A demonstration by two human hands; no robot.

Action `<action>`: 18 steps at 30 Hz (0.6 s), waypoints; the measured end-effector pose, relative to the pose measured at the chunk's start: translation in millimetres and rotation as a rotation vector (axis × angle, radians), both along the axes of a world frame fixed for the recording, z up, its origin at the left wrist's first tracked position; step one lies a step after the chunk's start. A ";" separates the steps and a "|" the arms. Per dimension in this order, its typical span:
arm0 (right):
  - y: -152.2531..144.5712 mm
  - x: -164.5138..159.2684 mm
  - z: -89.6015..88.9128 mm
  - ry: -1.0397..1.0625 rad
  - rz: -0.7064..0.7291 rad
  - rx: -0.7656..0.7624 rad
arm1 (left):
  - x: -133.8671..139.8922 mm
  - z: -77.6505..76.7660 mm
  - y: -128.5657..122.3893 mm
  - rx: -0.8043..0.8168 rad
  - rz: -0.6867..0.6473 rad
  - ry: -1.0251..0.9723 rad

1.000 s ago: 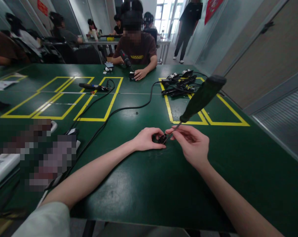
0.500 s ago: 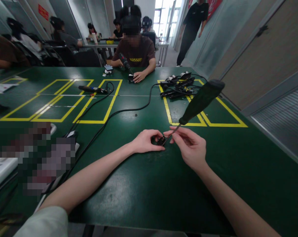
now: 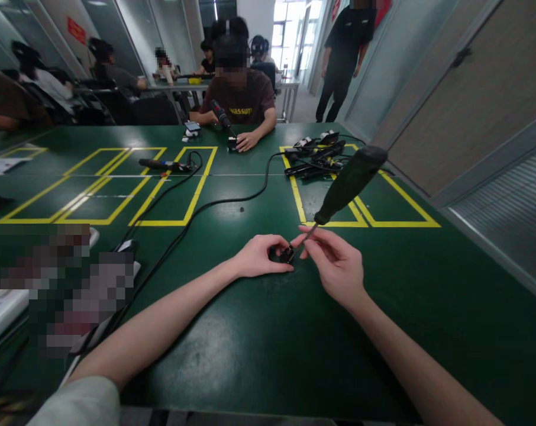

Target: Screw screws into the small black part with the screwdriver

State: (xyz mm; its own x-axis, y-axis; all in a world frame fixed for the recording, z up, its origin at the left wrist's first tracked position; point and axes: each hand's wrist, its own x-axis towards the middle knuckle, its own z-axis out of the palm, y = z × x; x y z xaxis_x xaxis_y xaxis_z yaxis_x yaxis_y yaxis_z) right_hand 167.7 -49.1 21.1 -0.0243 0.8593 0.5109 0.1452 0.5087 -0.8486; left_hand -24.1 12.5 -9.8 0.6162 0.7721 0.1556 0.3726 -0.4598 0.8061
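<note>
On the green table (image 3: 232, 337), my left hand (image 3: 261, 255) is closed, with thumb and fingers around a small black part (image 3: 287, 254) whose kind I cannot make out. My right hand (image 3: 336, 260) pinches the thin metal shaft of a screwdriver (image 3: 351, 184). Its thick dark handle leans up to the right, above my fingers, and nobody grips it there. The shaft's lower end reaches down to the black part; the exact contact point is too small to see.
Black cables and dark devices (image 3: 316, 157) lie in a heap at the back right. A black cable (image 3: 232, 200) crosses the table. A dark tool (image 3: 165, 165) rests inside yellow tape. Opposite, a person (image 3: 244, 97) holds an electric screwdriver (image 3: 221, 115). Blurred-out items (image 3: 94, 296) lie at left.
The whole view has shifted slightly. The screwdriver's handle leans in much the same way, and both hands keep their grips on the part and the shaft.
</note>
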 end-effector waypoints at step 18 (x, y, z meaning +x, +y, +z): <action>1.3 -1.9 -4.9 0.031 -0.029 0.012 | -0.5 1.0 0.0 -0.007 -0.025 -0.037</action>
State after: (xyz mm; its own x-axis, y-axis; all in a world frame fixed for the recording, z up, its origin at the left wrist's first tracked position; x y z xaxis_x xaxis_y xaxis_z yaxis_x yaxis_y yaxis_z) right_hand 165.8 -47.7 16.2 0.0171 0.8532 0.5213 0.1336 0.5147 -0.8469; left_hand -24.6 12.5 -8.8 0.6289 0.7580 0.1730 0.3312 -0.4625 0.8224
